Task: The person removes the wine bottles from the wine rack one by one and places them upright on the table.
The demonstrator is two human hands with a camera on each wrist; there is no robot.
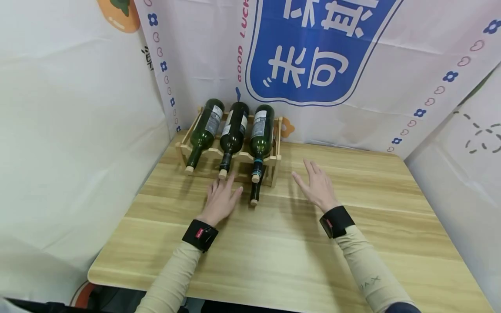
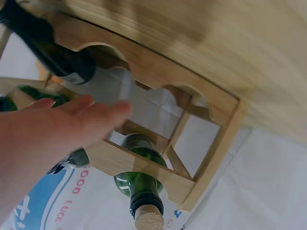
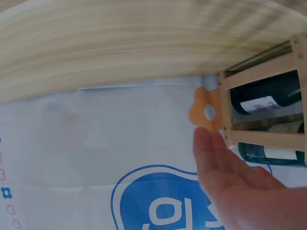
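Observation:
A wooden wine rack (image 2: 146, 67) stands against the back wall with corked bottles lying in it, necks toward me. Its upper tier carries a green bottle (image 1: 201, 135) on the left, a darker bottle (image 1: 232, 141) in the middle and another green bottle (image 1: 261, 141) on the right. Below that right one, a dark bottle (image 1: 255, 191) pokes its neck out of the lower tier. My left hand (image 1: 219, 201), fingers spread and nothing held, is at the rack's front, fingertips just by the middle bottle's cork. To the rack's right, my right hand (image 1: 320, 188) hovers over the table with extended fingers.
The wood-grain table (image 1: 266, 261) has rounded corners and its front edge lies near me. A printed white cloth (image 1: 211, 48) with a blue sign (image 1: 301, 65) hangs behind the rack. White sheets close off the left and right sides.

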